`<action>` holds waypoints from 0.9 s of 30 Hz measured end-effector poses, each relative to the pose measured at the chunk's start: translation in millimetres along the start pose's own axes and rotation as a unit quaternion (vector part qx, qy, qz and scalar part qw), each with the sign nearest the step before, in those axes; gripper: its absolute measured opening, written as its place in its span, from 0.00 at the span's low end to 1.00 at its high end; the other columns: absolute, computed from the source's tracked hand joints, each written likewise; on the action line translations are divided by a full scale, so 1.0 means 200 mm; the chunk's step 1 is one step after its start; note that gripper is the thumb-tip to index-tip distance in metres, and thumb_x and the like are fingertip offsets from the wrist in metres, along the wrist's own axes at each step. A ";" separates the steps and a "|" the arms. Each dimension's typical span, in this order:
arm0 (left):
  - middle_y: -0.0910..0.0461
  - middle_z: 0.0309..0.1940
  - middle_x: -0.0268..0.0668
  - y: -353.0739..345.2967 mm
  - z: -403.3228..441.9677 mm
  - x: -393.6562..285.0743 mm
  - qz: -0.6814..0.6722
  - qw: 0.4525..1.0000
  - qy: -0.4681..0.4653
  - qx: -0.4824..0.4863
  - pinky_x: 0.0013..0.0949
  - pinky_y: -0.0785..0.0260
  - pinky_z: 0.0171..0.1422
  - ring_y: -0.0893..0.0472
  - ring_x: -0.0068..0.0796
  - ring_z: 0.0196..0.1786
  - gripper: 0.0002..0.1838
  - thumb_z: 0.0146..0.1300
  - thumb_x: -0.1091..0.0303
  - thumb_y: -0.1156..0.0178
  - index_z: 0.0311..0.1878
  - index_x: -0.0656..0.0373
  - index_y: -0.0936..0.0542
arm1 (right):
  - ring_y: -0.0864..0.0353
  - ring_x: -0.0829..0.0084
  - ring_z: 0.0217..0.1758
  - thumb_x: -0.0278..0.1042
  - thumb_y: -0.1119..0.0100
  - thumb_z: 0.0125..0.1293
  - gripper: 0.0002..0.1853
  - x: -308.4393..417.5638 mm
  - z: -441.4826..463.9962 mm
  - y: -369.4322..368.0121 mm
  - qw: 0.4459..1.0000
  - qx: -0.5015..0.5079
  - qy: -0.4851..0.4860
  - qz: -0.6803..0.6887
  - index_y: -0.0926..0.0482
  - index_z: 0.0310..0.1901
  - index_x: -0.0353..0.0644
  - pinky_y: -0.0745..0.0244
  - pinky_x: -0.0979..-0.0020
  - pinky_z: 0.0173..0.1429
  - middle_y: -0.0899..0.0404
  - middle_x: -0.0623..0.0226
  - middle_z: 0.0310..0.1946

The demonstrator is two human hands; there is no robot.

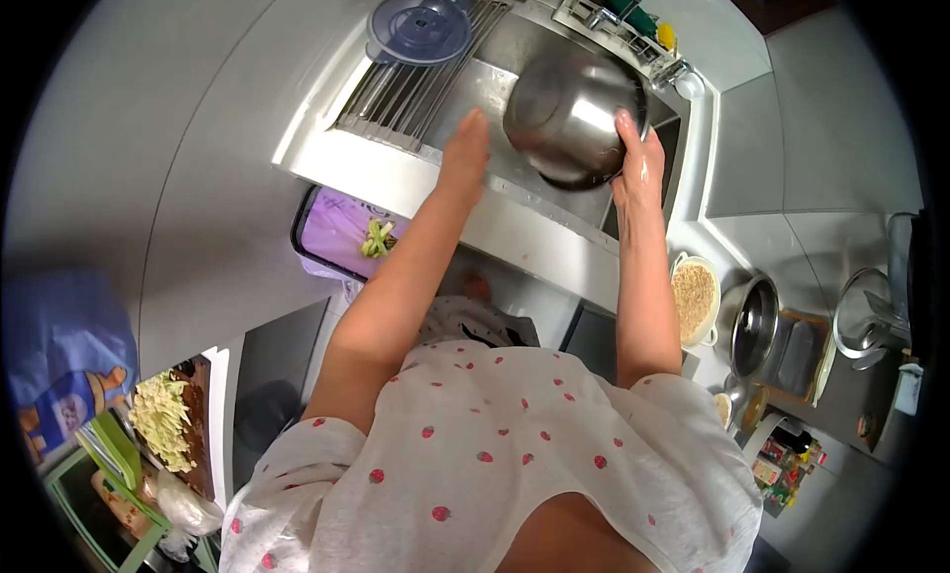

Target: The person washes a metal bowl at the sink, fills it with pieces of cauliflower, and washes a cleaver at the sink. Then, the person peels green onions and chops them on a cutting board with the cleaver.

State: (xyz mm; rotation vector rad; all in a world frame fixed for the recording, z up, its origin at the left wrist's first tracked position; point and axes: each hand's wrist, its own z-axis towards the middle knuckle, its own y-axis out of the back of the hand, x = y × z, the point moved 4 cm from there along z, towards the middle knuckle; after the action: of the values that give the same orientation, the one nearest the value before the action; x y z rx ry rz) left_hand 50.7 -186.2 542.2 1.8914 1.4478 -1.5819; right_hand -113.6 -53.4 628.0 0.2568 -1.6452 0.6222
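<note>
A shiny metal bowl (pixel 564 123) is tilted over the sink (pixel 475 93), its rounded outside facing me. My right hand (pixel 638 157) grips the bowl's right edge, with the thumb on the outer surface, and looks wet. To the left of the bowl, my left hand (pixel 467 149) hangs near the front edge of the sink, apart from the bowl; its fingers are seen edge-on. A roll-up drying rack (pixel 416 93) covers the left part of the sink, and a bluish translucent lid (pixel 421 27) lies on it.
Behind the sink is a rail (pixel 604 24) with a green and yellow item. Below left stands a purple-lined bin (pixel 336 227) with green scraps. A grain-filled colander (pixel 696 298) and a steel bowl (pixel 755 326) are at right; chopped vegetables (pixel 163 420) lie at lower left.
</note>
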 end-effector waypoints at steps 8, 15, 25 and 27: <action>0.23 0.50 0.36 0.09 -0.16 -0.02 -0.078 0.997 0.005 0.005 0.32 0.34 0.52 0.25 0.26 0.49 0.23 0.69 0.52 0.52 0.61 0.56 0.31 | 0.22 0.66 0.45 0.32 0.37 0.61 0.20 0.08 -0.02 -0.07 0.997 0.026 0.051 0.046 0.30 0.51 0.30 0.26 0.66 0.50 0.23 0.57 0.44; 0.22 0.49 0.36 0.05 -0.30 0.04 -0.089 0.995 -0.040 -0.033 0.33 0.33 0.51 0.24 0.26 0.48 0.21 0.69 0.54 0.53 0.60 0.55 0.30 | 0.25 0.76 0.37 0.34 0.36 0.61 0.15 0.23 -0.13 -0.08 0.978 0.018 0.197 -0.063 0.23 0.43 0.32 0.30 0.73 0.46 0.20 0.64 0.36; 0.24 0.49 0.37 0.16 -0.68 0.04 -0.159 0.975 -0.082 -0.131 0.34 0.31 0.51 0.25 0.28 0.49 0.23 0.70 0.51 0.53 0.60 0.55 0.31 | 0.28 0.77 0.30 0.34 0.41 0.64 0.11 0.13 -0.48 -0.39 0.884 0.297 0.261 -0.250 0.24 0.35 0.33 0.31 0.73 0.39 0.23 0.66 0.26; 0.26 0.51 0.37 0.21 -0.78 0.00 -0.149 0.973 -0.089 -0.151 0.35 0.31 0.51 0.26 0.28 0.50 0.27 0.69 0.46 0.53 0.62 0.55 0.33 | 0.38 0.66 0.23 0.39 0.41 0.62 0.13 0.12 -0.46 -0.46 0.763 0.346 0.295 -0.459 0.26 0.32 0.35 0.37 0.66 0.30 0.31 0.57 0.20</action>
State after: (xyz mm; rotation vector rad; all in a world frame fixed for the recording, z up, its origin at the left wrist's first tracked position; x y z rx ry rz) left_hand 174.7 -91.3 582.2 1.3780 1.8346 -1.5008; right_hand 6.4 -75.2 678.8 1.1953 -0.4686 0.4312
